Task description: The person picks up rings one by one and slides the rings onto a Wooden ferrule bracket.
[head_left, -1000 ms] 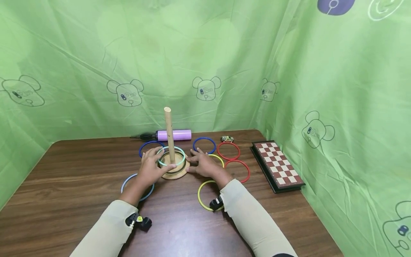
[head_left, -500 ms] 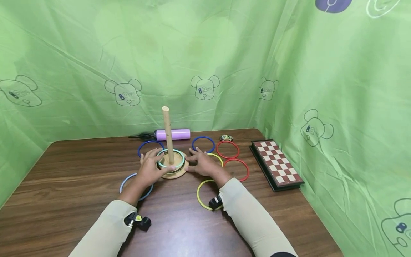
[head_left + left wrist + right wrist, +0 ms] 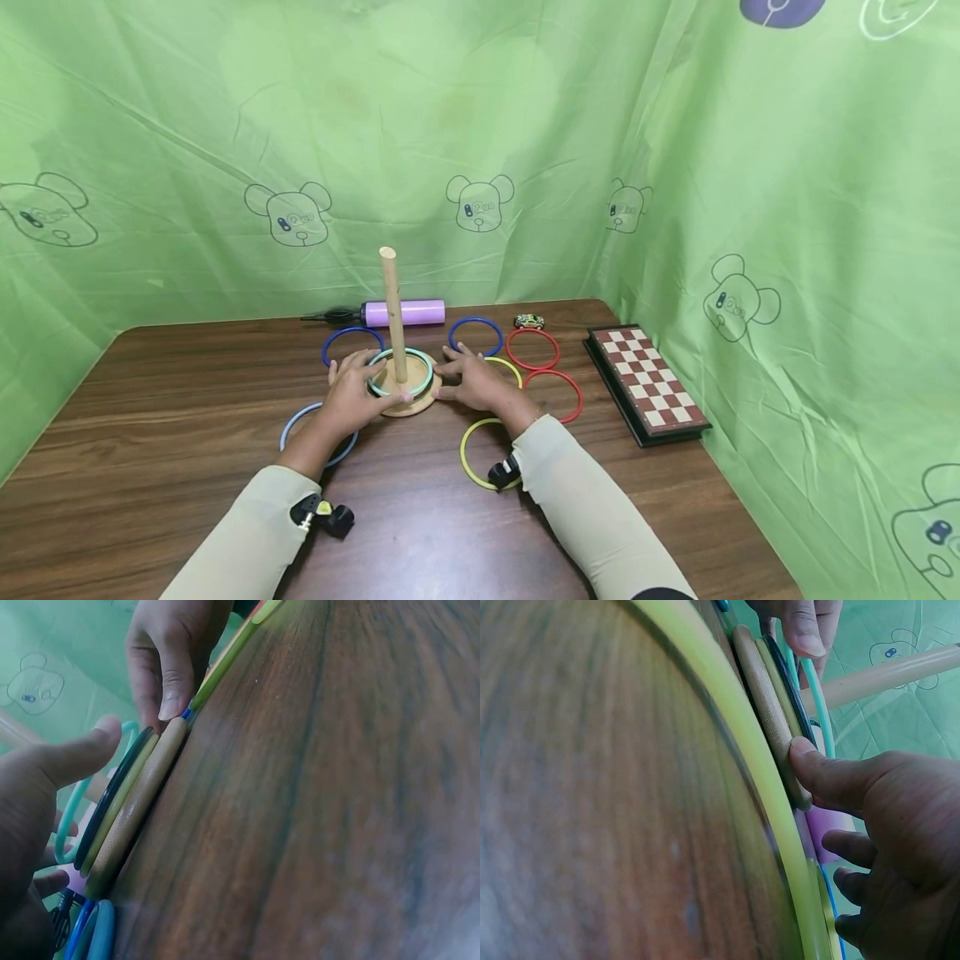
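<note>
Clamping teal ring [image 3: 821, 705]: left grip [image 3: 352, 398] | right grip [image 3: 478, 383]: fingers apart | chessboard [image 3: 651, 379]: head view only

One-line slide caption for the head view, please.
Left hand and right hand flank an upright wooden peg, a turquoise ring encircling it low down.

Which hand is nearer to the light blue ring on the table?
Left. The left hand is just beyond the light blue ring, its wrist crossing in front of it; the right hand is farther away, on the other side of the wooden post.
</note>
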